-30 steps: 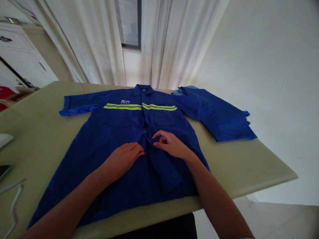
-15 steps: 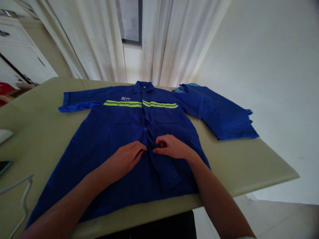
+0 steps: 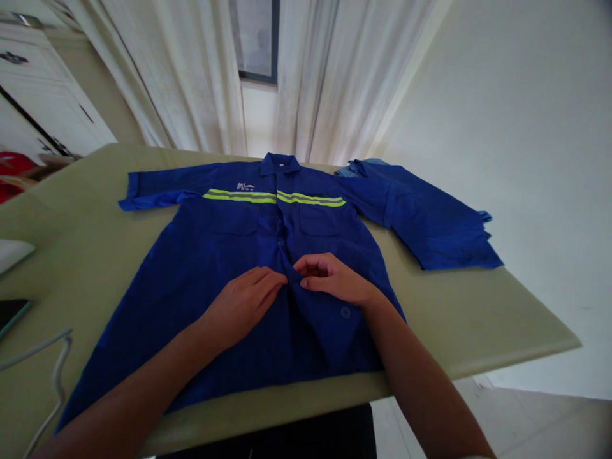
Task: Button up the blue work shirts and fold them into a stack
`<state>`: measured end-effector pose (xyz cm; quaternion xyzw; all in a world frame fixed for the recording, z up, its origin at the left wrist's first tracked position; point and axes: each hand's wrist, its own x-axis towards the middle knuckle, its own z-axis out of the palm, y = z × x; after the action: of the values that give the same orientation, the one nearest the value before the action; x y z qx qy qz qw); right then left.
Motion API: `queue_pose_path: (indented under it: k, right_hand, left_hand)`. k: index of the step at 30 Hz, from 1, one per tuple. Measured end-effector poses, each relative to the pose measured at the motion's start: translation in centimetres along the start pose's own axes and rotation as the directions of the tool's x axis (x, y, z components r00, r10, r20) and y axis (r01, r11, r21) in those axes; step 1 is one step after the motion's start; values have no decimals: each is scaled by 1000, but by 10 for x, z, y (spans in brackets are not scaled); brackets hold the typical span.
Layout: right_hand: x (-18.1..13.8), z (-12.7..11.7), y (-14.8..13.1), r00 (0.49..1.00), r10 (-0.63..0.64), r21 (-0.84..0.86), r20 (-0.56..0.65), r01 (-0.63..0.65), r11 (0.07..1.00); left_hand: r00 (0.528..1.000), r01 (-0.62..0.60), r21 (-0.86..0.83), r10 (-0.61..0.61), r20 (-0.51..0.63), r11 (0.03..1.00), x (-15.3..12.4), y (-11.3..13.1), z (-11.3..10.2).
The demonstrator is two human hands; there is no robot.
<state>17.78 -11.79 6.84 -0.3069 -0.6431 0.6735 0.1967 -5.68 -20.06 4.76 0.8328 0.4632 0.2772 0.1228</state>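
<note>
A blue short-sleeved work shirt point(image 3: 201, 268) lies spread front up, its collar at the far side and a yellow-grey reflective stripe point(image 3: 239, 196) across the chest. At the middle of the front opening, my left hand point(image 3: 248, 299) pinches the placket edge between thumb and fingers. Just to the right, my right hand point(image 3: 332, 277) has its thumb and fingers curled round the other front edge, lifting it a little. A button point(image 3: 280, 243) shows above the hands, and another button point(image 3: 345, 312) lies below my right hand on the turned-up flap. Whatever is between the fingertips is hidden.
Folded blue garments point(image 3: 435, 223) lie beside the shirt's right sleeve. A white cable point(image 3: 60, 376), a dark phone-like object point(image 3: 12, 312) and a white object point(image 3: 14, 254) sit at the left of the table point(image 3: 516, 325). Curtains and a wall stand behind.
Both hands stay at the front opening. The right-hand flap is lifted and turned further, so its lower button sits higher and further right. The view has shifted slightly.
</note>
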Motion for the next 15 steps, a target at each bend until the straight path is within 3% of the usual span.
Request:
queue_pose_path:
  k: [6,11,15]
  right_hand:
    - [-1,4,-3,996,5,-142,-90,-18,990]
    - [-5,21,-9,978,-100,-360,-182,28,932]
    - [-4,35,-9,929,-250,-571,-271,54,819]
  left_hand:
    - [993,40,-59,-46,-105,997,0,0,-1]
    - [985,-119,35,122,-123,992,0,4,-9]
    - [958,-259,157,274,-83,953,-3,3,-12]
